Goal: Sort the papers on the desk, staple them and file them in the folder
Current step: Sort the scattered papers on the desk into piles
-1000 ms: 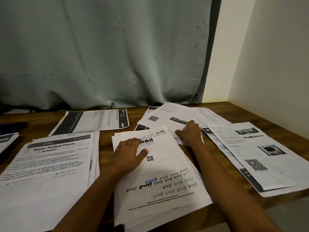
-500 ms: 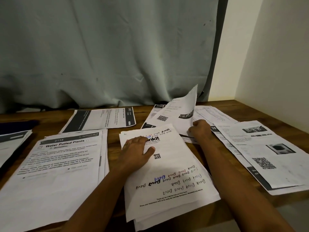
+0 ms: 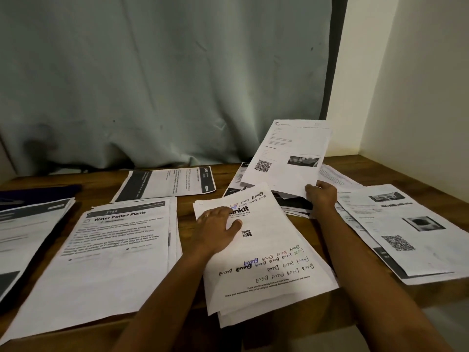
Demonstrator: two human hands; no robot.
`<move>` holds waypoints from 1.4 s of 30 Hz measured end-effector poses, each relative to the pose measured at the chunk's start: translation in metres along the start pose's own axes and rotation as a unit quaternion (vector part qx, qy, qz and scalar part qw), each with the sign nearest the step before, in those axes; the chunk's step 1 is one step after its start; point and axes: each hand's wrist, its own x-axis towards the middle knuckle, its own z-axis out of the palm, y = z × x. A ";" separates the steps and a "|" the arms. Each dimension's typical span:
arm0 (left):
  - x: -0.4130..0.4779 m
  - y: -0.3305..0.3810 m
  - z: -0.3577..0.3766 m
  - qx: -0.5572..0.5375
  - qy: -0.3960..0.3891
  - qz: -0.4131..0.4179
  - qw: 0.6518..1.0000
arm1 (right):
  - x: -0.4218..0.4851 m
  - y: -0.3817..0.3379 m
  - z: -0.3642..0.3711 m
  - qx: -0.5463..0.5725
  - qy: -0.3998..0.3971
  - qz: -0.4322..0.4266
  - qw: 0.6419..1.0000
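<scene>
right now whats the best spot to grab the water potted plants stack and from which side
Probably its right long edge, coming from the right. The stack lies flat; its sheets are fanned along that edge and a bare strip of desk runs beside it, leaving room to slide fingers under and pinch with the thumb on top.

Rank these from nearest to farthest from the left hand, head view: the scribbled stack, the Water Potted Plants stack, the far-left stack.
1. Scribbled stack, directly under the left hand, which rests on it.
2. Water Potted Plants stack, just left of that hand.
3. Far-left stack, at the desk's left edge.
</scene>
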 end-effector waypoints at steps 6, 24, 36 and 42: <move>-0.003 0.002 -0.001 -0.022 0.018 -0.004 1.000 | -0.015 -0.012 -0.021 0.060 -0.020 -0.026 0.998; -0.073 0.013 -0.068 -0.292 0.166 -0.067 0.939 | -0.112 0.002 -0.064 -0.088 -0.254 -0.056 0.962; -0.126 -0.050 -0.060 0.075 -0.012 -0.114 0.991 | -0.155 0.037 -0.038 -0.208 -0.175 -0.200 0.941; -0.126 -0.053 -0.056 0.117 -0.025 -0.124 0.985 | -0.163 0.047 -0.037 -0.234 -0.144 -0.272 0.922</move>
